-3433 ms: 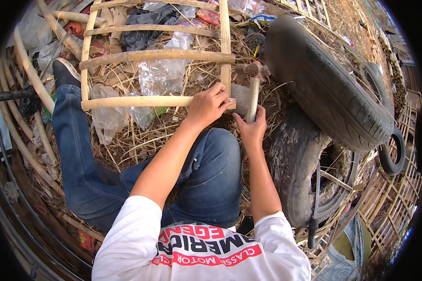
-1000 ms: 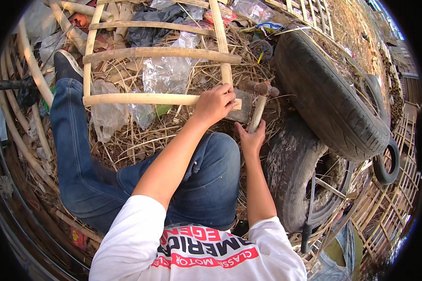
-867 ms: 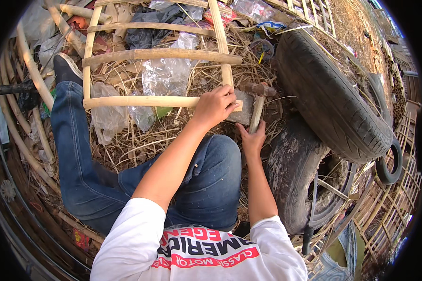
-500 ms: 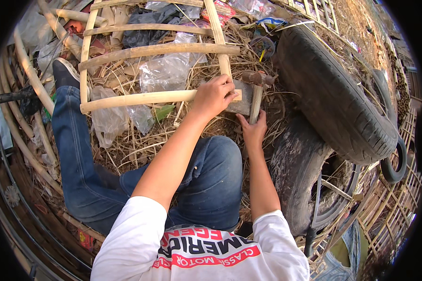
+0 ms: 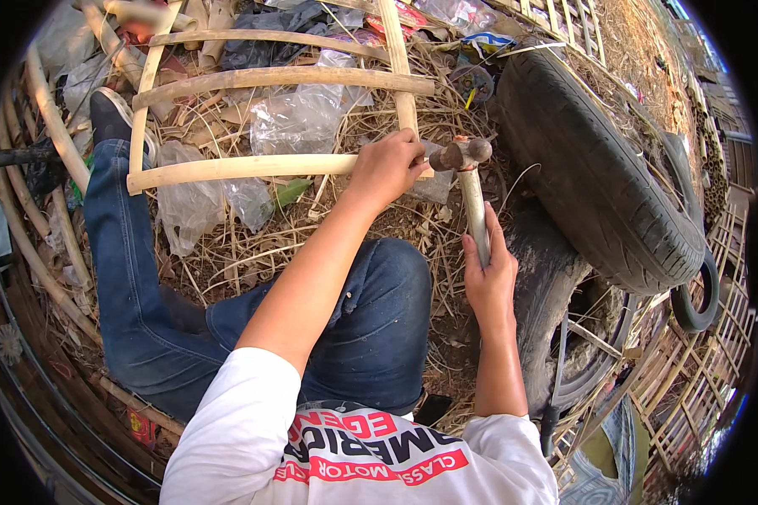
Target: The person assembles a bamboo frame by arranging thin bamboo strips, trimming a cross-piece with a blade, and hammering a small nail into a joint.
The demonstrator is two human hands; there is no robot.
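Note:
A ladder-like bamboo frame (image 5: 244, 168) of pale slats lies across the ground in front of me. Its near right corner is gripped by my left hand (image 5: 387, 171), whose fingers are closed there and hide the joint. Whether a nail is pinched in those fingers cannot be made out. My right hand (image 5: 491, 273) is wrapped round the wooden handle of a hammer (image 5: 473, 206), with the head raised just right of the left hand's fingertips. Partly covered by the corner and the hammer is a flat grey block (image 5: 434, 187).
A large black tyre (image 5: 598, 172) leans at the right over a second, dirt-covered tyre (image 5: 535, 282). Clear plastic bags (image 5: 299, 119) and straw litter the ground. Bamboo poles (image 5: 55, 139) lie at the left, beside my outstretched leg. Bamboo lattice (image 5: 699, 379) stands at the far right.
My right hand has moved right and lifted the hammer, its head now tilted differently. The frame's left end has shifted slightly left and away; my left hand stays on the corner.

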